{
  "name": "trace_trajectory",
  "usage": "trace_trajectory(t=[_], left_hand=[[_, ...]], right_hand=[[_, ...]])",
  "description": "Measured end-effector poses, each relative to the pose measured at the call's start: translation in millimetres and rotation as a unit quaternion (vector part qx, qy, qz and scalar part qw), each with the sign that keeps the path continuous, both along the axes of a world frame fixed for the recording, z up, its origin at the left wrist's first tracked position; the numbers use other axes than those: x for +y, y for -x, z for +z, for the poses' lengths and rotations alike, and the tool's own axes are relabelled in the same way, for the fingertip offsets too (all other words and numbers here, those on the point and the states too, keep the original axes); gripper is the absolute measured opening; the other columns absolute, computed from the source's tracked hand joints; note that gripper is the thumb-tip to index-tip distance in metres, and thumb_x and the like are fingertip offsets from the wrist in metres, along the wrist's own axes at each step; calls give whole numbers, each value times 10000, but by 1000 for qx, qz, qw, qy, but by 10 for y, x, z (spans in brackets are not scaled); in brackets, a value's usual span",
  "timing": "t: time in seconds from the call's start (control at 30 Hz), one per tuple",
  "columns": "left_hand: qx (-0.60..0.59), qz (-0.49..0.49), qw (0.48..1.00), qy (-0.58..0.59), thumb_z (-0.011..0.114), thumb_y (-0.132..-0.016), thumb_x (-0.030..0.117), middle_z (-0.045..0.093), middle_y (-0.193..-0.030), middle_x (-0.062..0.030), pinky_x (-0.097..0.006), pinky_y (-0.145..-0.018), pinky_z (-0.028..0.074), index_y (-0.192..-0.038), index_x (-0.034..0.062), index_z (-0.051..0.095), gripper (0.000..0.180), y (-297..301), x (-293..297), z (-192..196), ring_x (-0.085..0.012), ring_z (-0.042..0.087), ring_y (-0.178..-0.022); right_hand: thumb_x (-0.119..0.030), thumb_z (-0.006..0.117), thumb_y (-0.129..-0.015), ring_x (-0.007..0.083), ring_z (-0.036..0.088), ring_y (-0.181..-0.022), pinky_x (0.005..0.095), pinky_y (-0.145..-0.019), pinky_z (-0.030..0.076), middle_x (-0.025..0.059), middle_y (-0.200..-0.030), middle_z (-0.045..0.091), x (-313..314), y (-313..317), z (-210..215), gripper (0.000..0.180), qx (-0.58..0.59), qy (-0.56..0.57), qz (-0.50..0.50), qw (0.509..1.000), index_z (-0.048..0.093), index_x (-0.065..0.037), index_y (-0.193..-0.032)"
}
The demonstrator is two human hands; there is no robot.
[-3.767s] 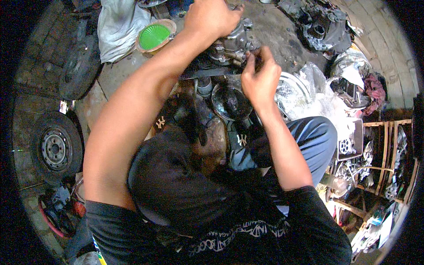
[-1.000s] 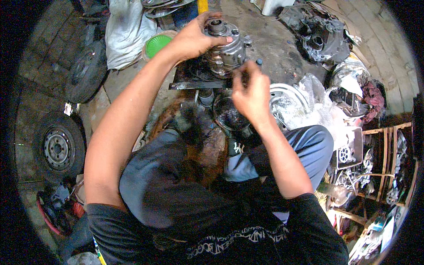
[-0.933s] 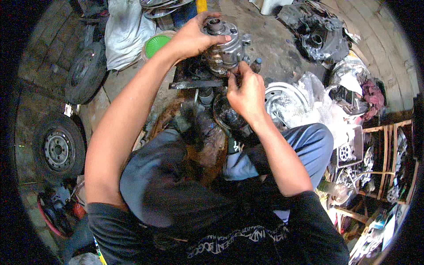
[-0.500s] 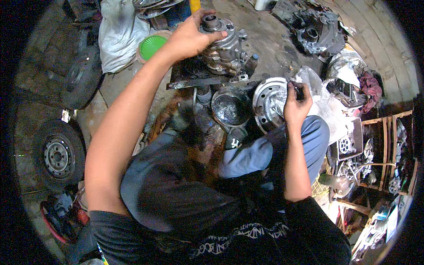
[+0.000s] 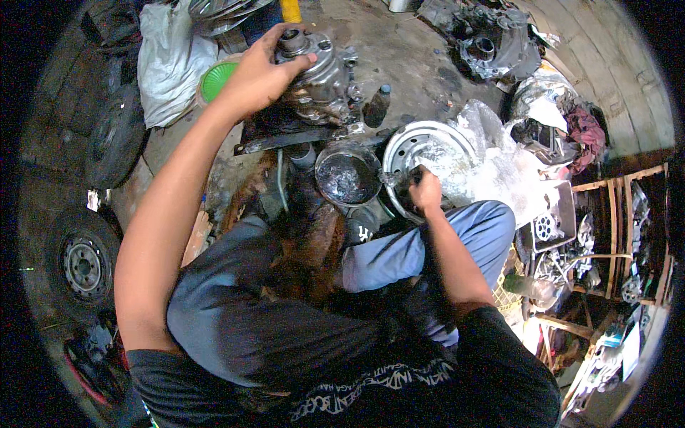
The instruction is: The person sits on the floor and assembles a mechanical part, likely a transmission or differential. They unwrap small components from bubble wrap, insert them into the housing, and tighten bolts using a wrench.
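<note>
1. A greasy engine casing, propped on a dark metal bar at the far centre, is gripped from above by the left hand.
2. The right hand is closed on something small, not identifiable, at the near rim of a silver wheel disc to the right.
3. With only one hand steadying it, the casing could likely tip off the bar into the round pan beneath.

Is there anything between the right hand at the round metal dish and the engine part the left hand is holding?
Yes. Between the right hand in the silver dish and the engine part under the left hand stand a small dark bottle and a dark bowl.
</note>
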State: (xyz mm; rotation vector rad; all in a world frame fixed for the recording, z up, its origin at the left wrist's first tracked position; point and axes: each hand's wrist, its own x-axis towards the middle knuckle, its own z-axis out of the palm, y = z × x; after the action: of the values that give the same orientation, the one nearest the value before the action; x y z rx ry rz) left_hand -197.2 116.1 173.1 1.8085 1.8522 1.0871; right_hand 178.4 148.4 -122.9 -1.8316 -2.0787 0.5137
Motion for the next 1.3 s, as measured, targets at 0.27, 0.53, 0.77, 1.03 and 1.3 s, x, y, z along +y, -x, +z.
trace_trajectory(t=[0.27,0.53,0.77,1.03,1.3], left_hand=[[-42,-14,996,-82,713,-915,263,666,-1221,-136,-337,-1049,420,-1330,62,564,484,-96,-6,-130,-214,601,-1164],[-10,28,985,-169,658,-902,134,676,-1129,-124,-328,-1002,440,-1234,43,595,350,-155,71,-268,-190,613,-1080],[3,53,983,-178,670,-870,123,670,-1134,-161,-349,-989,458,-1256,-5,568,419,-202,10,-252,-244,627,-1054],[143,20,952,-268,709,-830,110,644,-1084,-235,-432,-911,501,-1266,-15,527,488,-135,19,-252,-403,645,-994],[104,55,962,-247,767,-773,116,643,-1085,-268,-470,-866,517,-1212,-65,497,546,-126,-22,-323,-447,650,-966]], right_hand=[[-137,704,-803,431,685,-956,504,-855,540,221,-986,728,136,-339,-187,305,37,47,-60,996,686,-72,-1100],[-166,696,-843,440,633,-960,510,-861,509,255,-994,673,325,-171,-173,294,13,-124,18,992,674,-17,-1096],[-261,783,-827,445,597,-1148,489,-994,481,261,-1221,635,1435,734,-92,596,162,-74,44,983,552,5,-1307],[-393,939,-618,405,637,-1168,441,-1004,504,266,-1214,671,2380,1455,-623,954,210,98,4,973,511,-45,-1397],[-237,870,-754,389,676,-1077,451,-929,522,217,-1117,710,1885,1467,-403,547,122,36,-34,991,627,2,-1183]])
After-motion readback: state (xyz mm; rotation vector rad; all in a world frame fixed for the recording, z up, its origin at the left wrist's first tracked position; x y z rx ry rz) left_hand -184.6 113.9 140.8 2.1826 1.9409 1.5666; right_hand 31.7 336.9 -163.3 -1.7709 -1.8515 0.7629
